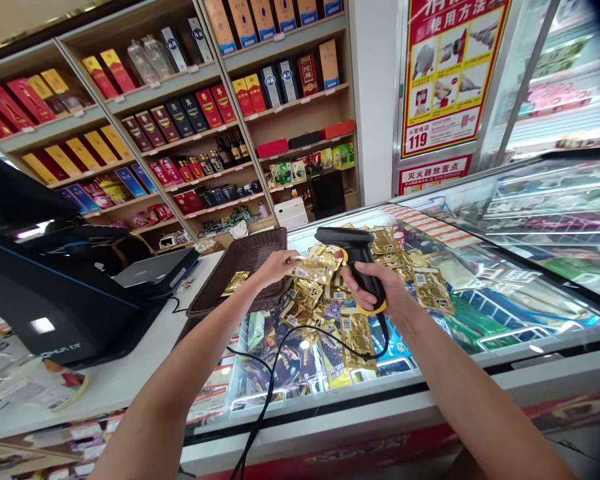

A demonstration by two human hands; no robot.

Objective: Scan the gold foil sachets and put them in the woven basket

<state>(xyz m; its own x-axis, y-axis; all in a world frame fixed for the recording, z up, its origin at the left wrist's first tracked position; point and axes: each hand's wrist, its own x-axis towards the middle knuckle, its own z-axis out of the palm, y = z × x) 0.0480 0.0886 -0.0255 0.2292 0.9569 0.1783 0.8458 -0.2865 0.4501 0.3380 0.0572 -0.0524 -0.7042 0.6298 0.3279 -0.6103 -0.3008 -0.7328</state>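
My right hand (380, 287) is wrapped round the handle of a black barcode scanner (347, 243) with a yellow base, its head pointing left. Its black cable (270, 393) hangs down toward me. My left hand (275, 267) pinches a small gold packet (310, 270) just in front of the scanner head. Several more gold packets (430, 287) lie spread on the glass lid of a chest freezer (505, 313) under both hands. A brown woven basket (245, 267) sits tilted at the left, holding one gold packet (236, 283).
A black checkout terminal (45, 280) stands on the white counter (130, 367) at the left, a grey device (155, 270) beside it. Shelves of boxed bottles (180, 113) fill the back wall. A red fire-safety poster (450, 67) and a glass-door cooler (565, 80) stand at the right.
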